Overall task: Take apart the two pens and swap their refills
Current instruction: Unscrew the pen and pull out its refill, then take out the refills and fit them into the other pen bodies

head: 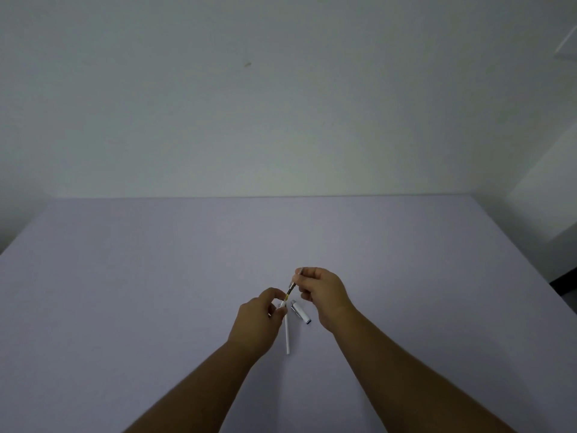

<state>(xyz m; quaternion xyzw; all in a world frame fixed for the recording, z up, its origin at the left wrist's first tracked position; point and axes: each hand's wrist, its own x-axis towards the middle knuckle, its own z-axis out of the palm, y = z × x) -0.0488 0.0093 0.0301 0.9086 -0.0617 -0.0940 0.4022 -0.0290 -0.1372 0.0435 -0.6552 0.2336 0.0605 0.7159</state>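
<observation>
Over the pale lilac worktop (pixel 156 276), the left hand (pixel 259 320) pinches the slim white plastic pen barrel (pixel 286 335) while the right hand (pixel 324 292) grips the dark, yellow-banded refill (pixel 291 287), seemingly half out. Best pulled straight along the barrel. A white cap-like piece (pixel 300 312) lies just beside.

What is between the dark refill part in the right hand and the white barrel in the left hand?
Nothing visible. The right hand holds the dark refill part right at the mouth of the white barrel, which the left hand grips. The white cap lies aside on the table.
</observation>
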